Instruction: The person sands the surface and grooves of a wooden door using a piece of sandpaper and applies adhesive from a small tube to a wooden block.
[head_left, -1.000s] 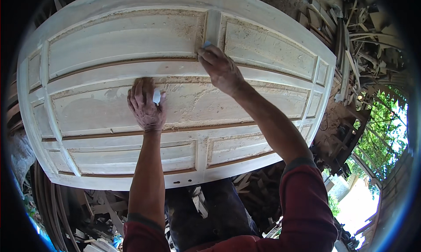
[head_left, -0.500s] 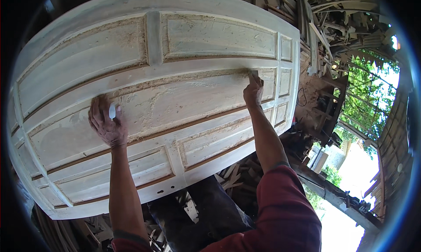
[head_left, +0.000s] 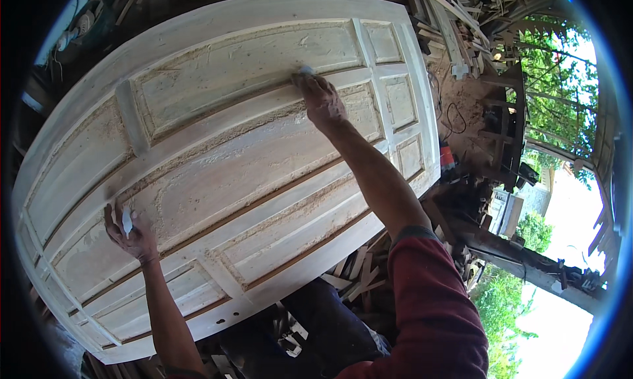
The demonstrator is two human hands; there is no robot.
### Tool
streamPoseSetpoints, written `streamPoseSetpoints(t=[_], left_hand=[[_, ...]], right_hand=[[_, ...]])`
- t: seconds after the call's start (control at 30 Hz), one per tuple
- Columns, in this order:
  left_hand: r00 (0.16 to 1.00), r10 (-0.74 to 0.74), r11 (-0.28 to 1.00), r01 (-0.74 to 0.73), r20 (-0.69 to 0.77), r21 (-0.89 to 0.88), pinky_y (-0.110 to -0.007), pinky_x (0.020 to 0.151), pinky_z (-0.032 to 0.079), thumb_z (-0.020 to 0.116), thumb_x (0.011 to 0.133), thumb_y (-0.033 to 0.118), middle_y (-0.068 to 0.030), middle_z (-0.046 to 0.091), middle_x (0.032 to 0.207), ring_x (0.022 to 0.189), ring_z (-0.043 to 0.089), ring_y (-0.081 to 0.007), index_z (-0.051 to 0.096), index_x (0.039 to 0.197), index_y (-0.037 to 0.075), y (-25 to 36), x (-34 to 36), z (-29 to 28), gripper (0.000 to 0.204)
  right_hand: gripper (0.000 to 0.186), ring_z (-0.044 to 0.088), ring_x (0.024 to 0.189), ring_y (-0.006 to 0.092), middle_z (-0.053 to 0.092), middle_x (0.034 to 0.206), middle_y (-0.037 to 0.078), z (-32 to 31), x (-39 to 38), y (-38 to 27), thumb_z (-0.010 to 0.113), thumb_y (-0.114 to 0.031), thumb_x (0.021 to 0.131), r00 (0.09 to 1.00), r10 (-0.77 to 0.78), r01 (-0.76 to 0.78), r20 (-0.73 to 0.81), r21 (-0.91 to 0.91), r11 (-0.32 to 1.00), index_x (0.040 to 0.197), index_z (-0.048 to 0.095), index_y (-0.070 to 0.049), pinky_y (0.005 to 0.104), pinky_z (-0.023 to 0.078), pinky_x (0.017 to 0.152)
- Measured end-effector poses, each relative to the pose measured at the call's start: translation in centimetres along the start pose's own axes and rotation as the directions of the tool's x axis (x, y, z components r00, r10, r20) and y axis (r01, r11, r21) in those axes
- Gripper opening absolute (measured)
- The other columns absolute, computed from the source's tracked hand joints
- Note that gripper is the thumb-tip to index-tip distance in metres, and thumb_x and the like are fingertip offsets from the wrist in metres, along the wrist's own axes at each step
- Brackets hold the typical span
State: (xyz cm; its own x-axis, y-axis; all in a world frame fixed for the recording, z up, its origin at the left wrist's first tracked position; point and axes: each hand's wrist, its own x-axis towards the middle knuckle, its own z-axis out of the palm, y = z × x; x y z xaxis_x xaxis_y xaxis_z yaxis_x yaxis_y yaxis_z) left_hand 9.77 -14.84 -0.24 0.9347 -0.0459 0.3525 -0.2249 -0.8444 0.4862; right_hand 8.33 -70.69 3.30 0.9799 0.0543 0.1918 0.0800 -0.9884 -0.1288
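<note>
Panelled door [head_left: 224,188], pale: spanning the scene's middle. Right hand [head_left: 322,100]: pinching small bluish pad [head_left: 306,69] at far panel's [head_left: 250,62] near edge; best kept flat, pressure even. Left hand [head_left: 137,239]: left side, white slip [head_left: 126,219] held thumbside.

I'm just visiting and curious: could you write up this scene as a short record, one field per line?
Left hand: over the left part of the long middle panel, holding a small white piece
Right hand: near the rail above that panel, holding a small pale-blue piece
Door: pale, with recessed panels; brownish crumbly residue along many panel edges
Door's near edge: two small dark holes
Clothing: dark red sleeve, grey cuff
Surroundings: scrap wood, green foliage
Unclear: what the small pieces are
</note>
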Motion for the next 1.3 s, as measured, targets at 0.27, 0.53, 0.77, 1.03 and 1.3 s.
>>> streamPoseSetpoints(t=[0.27, 0.53, 0.77, 1.03, 1.3], left_hand=[[0.949, 0.214, 0.944, -0.139, 0.232, -0.3, -0.059, 0.121, 0.033, 0.062, 0.1, 0.05, -0.0132, 0.046, 0.152, 0.146, 0.041, -0.036, 0.06, 0.142, 0.017, 28.0, -1.3, 15.0, 0.054], [0.927, 0.277, 0.96, -0.256, 0.254, -0.114, -0.058, 0.119, 0.034, 0.054, 0.105, 0.049, -0.015, 0.048, 0.151, 0.147, 0.041, -0.0403, 0.059, 0.14, 0.014, 31.2, -1.1, 15.9, 0.05], [0.91, 0.3, 0.952, -0.268, 0.286, -0.147, -0.061, 0.116, 0.035, 0.049, 0.107, 0.053, -0.0175, 0.046, 0.15, 0.145, 0.04, -0.0445, 0.064, 0.137, 0.012, 31.2, -1.3, 16.1, 0.053], [0.887, 0.348, 0.937, -0.335, 0.303, -0.097, -0.058, 0.116, 0.035, 0.048, 0.109, 0.044, -0.0219, 0.046, 0.151, 0.145, 0.041, -0.0435, 0.061, 0.139, 0.007, 32.0, -0.3, 16.0, 0.049], [0.884, 0.343, 0.939, -0.332, 0.319, -0.09, -0.058, 0.116, 0.035, 0.043, 0.11, 0.049, -0.0222, 0.046, 0.151, 0.145, 0.041, -0.0424, 0.062, 0.136, 0.004, 31.3, -0.1, 15.9, 0.056]], right_hand=[[0.04, 0.06, 0.121, 0.0435, 0.065, 0.13, 0.023, -3.2, -7.4, 20.4, 0.051, -0.004, 0.09, 0.861, 0.502, -0.506, -0.079, -0.038, 0.862, 0.127, 0.065, -0.004, 0.0491, 0.049, 0.102], [0.044, 0.056, 0.129, 0.0429, 0.063, 0.14, 0.021, -1.1, -6.4, 18.1, 0.056, 0.004, 0.087, 0.851, 0.441, -0.433, -0.287, 0.094, 0.897, 0.13, 0.066, 0.002, 0.0488, 0.048, 0.109], [0.035, 0.059, 0.128, 0.032, 0.067, 0.137, 0.01, -1.0, 0.9, 21.3, 0.064, -0.012, 0.089, 0.853, 0.47, -0.44, -0.228, 0.169, 0.882, 0.123, 0.07, -0.007, 0.049, 0.048, 0.101], [0.033, 0.064, 0.117, 0.0354, 0.068, 0.13, 0.012, -0.5, 1.5, 23.6, 0.067, -0.014, 0.091, 0.866, 0.357, -0.325, -0.349, 0.148, 0.934, 0.123, 0.07, -0.009, 0.0469, 0.051, 0.1], [0.033, 0.059, 0.119, 0.0355, 0.067, 0.128, 0.013, 0.4, 1.5, 22.0, 0.061, -0.014, 0.09, 0.818, 0.501, -0.469, -0.281, 0.178, 0.865, 0.121, 0.07, -0.008, 0.0458, 0.053, 0.101]])
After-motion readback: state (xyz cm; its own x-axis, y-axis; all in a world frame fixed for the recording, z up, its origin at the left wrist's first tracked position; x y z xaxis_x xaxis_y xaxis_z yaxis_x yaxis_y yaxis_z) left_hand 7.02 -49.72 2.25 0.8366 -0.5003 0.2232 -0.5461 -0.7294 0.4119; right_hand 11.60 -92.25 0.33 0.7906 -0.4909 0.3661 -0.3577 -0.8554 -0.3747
